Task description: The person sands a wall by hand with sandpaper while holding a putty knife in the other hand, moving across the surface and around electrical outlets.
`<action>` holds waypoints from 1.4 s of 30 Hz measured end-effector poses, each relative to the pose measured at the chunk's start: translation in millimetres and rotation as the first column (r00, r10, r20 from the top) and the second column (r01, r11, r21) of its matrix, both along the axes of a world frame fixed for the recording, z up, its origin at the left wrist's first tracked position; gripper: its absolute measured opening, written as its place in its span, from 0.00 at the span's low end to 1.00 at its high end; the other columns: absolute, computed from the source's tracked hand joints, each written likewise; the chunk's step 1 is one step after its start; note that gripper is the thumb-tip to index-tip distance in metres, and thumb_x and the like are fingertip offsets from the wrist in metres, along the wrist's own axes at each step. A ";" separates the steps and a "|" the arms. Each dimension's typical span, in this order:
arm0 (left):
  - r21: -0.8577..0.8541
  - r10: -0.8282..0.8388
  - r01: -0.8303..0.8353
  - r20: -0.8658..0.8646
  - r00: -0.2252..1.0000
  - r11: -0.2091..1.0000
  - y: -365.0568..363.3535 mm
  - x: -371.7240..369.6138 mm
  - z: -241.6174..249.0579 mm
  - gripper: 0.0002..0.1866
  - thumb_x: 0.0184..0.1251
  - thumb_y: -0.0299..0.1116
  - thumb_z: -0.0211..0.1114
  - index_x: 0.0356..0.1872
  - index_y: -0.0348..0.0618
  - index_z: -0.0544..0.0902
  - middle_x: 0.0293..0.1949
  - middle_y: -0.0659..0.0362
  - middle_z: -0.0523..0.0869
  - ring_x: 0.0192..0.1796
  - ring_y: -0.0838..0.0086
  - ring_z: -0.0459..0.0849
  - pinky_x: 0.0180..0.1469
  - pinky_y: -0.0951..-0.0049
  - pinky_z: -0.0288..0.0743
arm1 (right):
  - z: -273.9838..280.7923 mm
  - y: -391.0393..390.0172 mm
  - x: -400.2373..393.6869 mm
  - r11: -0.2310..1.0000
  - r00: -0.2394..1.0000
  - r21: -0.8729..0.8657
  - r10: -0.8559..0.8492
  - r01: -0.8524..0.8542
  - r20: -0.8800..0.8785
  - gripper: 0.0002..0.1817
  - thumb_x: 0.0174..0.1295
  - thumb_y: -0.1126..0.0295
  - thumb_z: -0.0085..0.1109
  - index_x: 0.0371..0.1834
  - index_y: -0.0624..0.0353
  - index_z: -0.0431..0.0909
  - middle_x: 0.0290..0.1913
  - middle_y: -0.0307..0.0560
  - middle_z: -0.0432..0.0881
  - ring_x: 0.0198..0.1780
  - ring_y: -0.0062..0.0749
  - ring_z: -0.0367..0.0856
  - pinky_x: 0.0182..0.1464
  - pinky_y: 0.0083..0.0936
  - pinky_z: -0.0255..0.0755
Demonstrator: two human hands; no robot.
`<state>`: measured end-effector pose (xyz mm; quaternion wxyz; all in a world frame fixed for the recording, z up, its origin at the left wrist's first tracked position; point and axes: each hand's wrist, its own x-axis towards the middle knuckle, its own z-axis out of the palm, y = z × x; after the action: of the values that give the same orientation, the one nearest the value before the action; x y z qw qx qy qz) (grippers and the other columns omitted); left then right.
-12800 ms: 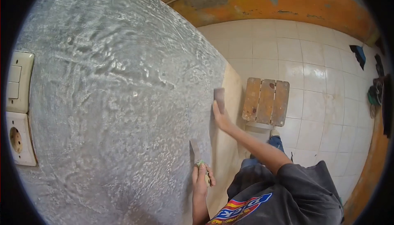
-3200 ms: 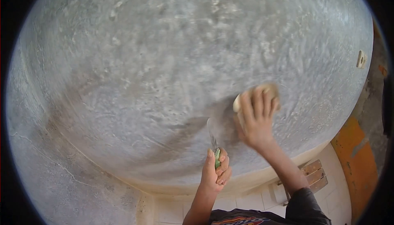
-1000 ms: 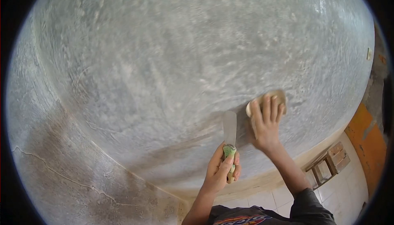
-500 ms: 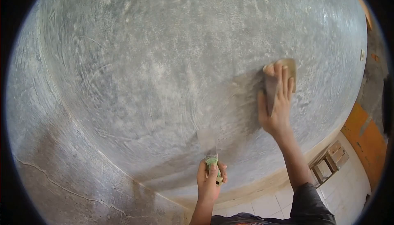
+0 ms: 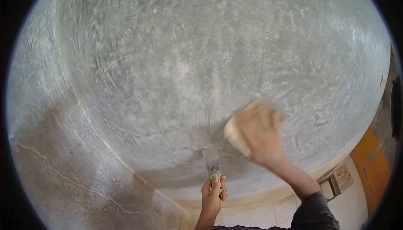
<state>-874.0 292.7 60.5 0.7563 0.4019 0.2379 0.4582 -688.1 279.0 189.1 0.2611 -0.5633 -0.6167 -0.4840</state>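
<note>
In my left hand (image 5: 212, 194) is a putty knife (image 5: 211, 161), gripped by its green handle with the broad metal blade pointing up. The blade stands in front of the lower part of the wall (image 5: 189, 83); whether it touches cannot be told. My right hand (image 5: 262, 135), smeared by motion, presses a pale sheet of sandpaper (image 5: 236, 137) against the wall. The sheet's light edge curls out on the hand's left side, and the rest lies hidden under the palm. Grey, streaky plaster with whitish patches covers the wall.
A second wall (image 5: 63, 158) with a long crack meets this one at a corner on the left. Behind my right arm, a small wooden stool (image 5: 338, 181) stands on white floor tiles (image 5: 262, 217). An orange panel (image 5: 371, 163) is at the far right.
My right hand has swept down and to the left with the sandpaper, tilting leftward. My left hand sits slightly lower in view with the putty knife. The view has shifted a little.
</note>
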 end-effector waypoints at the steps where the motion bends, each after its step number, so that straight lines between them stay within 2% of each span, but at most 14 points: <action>1: -0.015 -0.008 0.008 0.013 1.000 1.000 -0.7 -1.1 0.4 0.15 0.76 0.42 0.51 0.45 0.40 0.75 0.27 0.64 0.72 0.21 0.81 0.69 0.20 0.80 0.58 | -8.8 -0.8 -6.6 0.961 0.981 -0.252 0.147 -0.111 0.129 0.30 0.60 0.68 0.54 0.68 0.58 0.65 0.72 0.57 0.61 0.66 0.44 0.65 0.65 0.50 0.54; 9: -0.105 0.100 -0.092 0.078 0.992 0.990 -1.6 -23.9 -6.0 0.16 0.76 0.44 0.50 0.45 0.40 0.75 0.27 0.65 0.71 0.21 0.82 0.67 0.20 0.80 0.57 | 63.7 10.0 13.2 0.973 0.999 0.229 -0.047 0.042 0.015 0.32 0.58 0.68 0.55 0.68 0.62 0.63 0.67 0.54 0.66 0.70 0.45 0.61 0.68 0.55 0.45; 13: -0.112 0.117 -0.098 0.172 0.978 0.989 9.6 -38.9 -5.7 0.22 0.76 0.53 0.44 0.45 0.43 0.75 0.28 0.65 0.72 0.21 0.79 0.67 0.19 0.78 0.55 | 8.9 19.2 -28.8 0.872 0.912 -0.420 0.358 -0.250 0.200 0.29 0.61 0.70 0.54 0.68 0.55 0.65 0.68 0.58 0.64 0.70 0.48 0.59 0.68 0.50 0.50; 17: -0.074 0.097 -0.081 0.256 0.962 0.994 26.2 -59.3 -4.1 0.24 0.75 0.54 0.44 0.47 0.42 0.74 0.28 0.63 0.72 0.25 0.77 0.69 0.24 0.76 0.59 | 63.8 26.5 -20.4 0.970 0.976 -0.227 0.130 -0.088 0.176 0.36 0.57 0.66 0.58 0.72 0.52 0.61 0.72 0.57 0.59 0.73 0.48 0.56 0.69 0.53 0.47; 19: -0.056 0.085 -0.073 0.258 0.962 0.996 35.7 -73.1 -4.3 0.24 0.75 0.54 0.44 0.48 0.41 0.74 0.28 0.62 0.72 0.27 0.76 0.70 0.27 0.74 0.62 | 83.6 31.3 -41.3 0.992 1.000 0.119 -0.031 0.030 0.004 0.34 0.58 0.68 0.56 0.72 0.50 0.61 0.74 0.58 0.56 0.74 0.47 0.54 0.70 0.52 0.46; 21: 0.010 0.032 -0.036 0.295 0.955 0.999 46.6 -88.2 -4.9 0.23 0.74 0.54 0.46 0.47 0.42 0.74 0.28 0.61 0.73 0.29 0.76 0.71 0.29 0.73 0.63 | 54.3 50.6 -62.2 0.999 0.997 0.038 -0.038 0.036 0.072 0.32 0.61 0.67 0.55 0.71 0.49 0.63 0.74 0.56 0.57 0.74 0.47 0.54 0.71 0.52 0.44; 23: 0.014 0.017 -0.022 0.302 0.953 1.000 58.6 -106.2 -4.4 0.23 0.74 0.55 0.46 0.46 0.43 0.74 0.28 0.61 0.73 0.29 0.76 0.71 0.27 0.73 0.63 | 20.0 65.1 -92.7 0.921 0.904 -0.344 0.294 -0.181 0.310 0.30 0.62 0.67 0.54 0.71 0.50 0.64 0.74 0.55 0.57 0.74 0.48 0.54 0.71 0.53 0.42; 27: -0.063 -0.061 0.081 0.262 0.963 0.995 71.9 -152.5 3.3 0.23 0.73 0.58 0.46 0.42 0.47 0.72 0.25 0.64 0.71 0.23 0.79 0.68 0.20 0.79 0.57 | 70.5 75.6 -120.1 0.949 0.966 -0.265 0.214 -0.169 0.149 0.30 0.63 0.67 0.52 0.71 0.52 0.63 0.74 0.53 0.58 0.74 0.46 0.55 0.72 0.52 0.41; 30: -0.054 -0.212 0.255 0.404 0.890 0.965 84.4 -185.6 -3.7 0.23 0.73 0.58 0.44 0.42 0.48 0.70 0.23 0.65 0.68 0.17 0.81 0.63 0.17 0.80 0.55 | 88.2 92.6 -149.8 0.974 0.994 0.199 -0.112 0.112 -0.011 0.32 0.60 0.69 0.51 0.72 0.54 0.61 0.73 0.51 0.59 0.74 0.41 0.57 0.72 0.48 0.45; 31: -0.057 -0.216 0.260 0.403 0.889 0.964 87.0 -192.3 -6.3 0.23 0.73 0.58 0.44 0.42 0.48 0.70 0.23 0.65 0.68 0.17 0.81 0.63 0.17 0.80 0.55 | 70.1 102.8 -166.1 0.973 0.993 0.197 -0.117 0.118 -0.013 0.32 0.60 0.69 0.51 0.72 0.54 0.61 0.73 0.51 0.59 0.74 0.41 0.57 0.72 0.48 0.45; 33: -0.059 -0.216 0.266 0.430 0.876 0.962 93.4 -206.1 -9.8 0.22 0.74 0.57 0.42 0.41 0.47 0.69 0.21 0.66 0.66 0.13 0.82 0.59 0.16 0.79 0.54 | 31.3 117.0 -195.9 0.935 0.949 -0.290 0.264 -0.207 0.175 0.32 0.60 0.69 0.51 0.72 0.55 0.61 0.72 0.51 0.61 0.73 0.43 0.57 0.71 0.48 0.46; 37: -0.052 -0.247 0.295 0.425 0.871 0.954 107.6 -232.1 -17.2 0.22 0.75 0.56 0.42 0.42 0.46 0.69 0.21 0.66 0.66 0.14 0.82 0.60 0.16 0.79 0.53 | 59.4 129.8 -208.5 0.906 0.919 -0.325 0.344 -0.272 0.192 0.32 0.60 0.67 0.51 0.71 0.58 0.62 0.71 0.55 0.62 0.73 0.49 0.56 0.71 0.53 0.45; 39: -0.087 -0.237 0.307 0.454 0.859 0.948 112.0 -239.1 -19.6 0.22 0.75 0.55 0.42 0.42 0.45 0.69 0.21 0.65 0.66 0.14 0.81 0.60 0.16 0.79 0.54 | 100.0 125.3 -206.2 0.981 0.996 0.192 -0.015 -0.003 0.092 0.34 0.59 0.66 0.51 0.73 0.54 0.59 0.72 0.48 0.61 0.73 0.38 0.56 0.70 0.46 0.49; 42: -0.088 -0.266 0.347 0.481 0.835 0.934 117.3 -242.4 -24.3 0.22 0.75 0.55 0.42 0.43 0.44 0.70 0.21 0.64 0.67 0.14 0.80 0.60 0.16 0.78 0.54 | 80.4 141.1 -229.9 0.985 0.979 -0.068 0.167 -0.160 0.118 0.34 0.59 0.67 0.50 0.72 0.54 0.59 0.72 0.48 0.60 0.73 0.38 0.56 0.70 0.44 0.50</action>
<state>-1116.5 410.1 36.3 0.8863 0.2476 0.0222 0.3907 -918.0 420.0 269.5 0.2450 -0.4868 -0.6896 -0.4769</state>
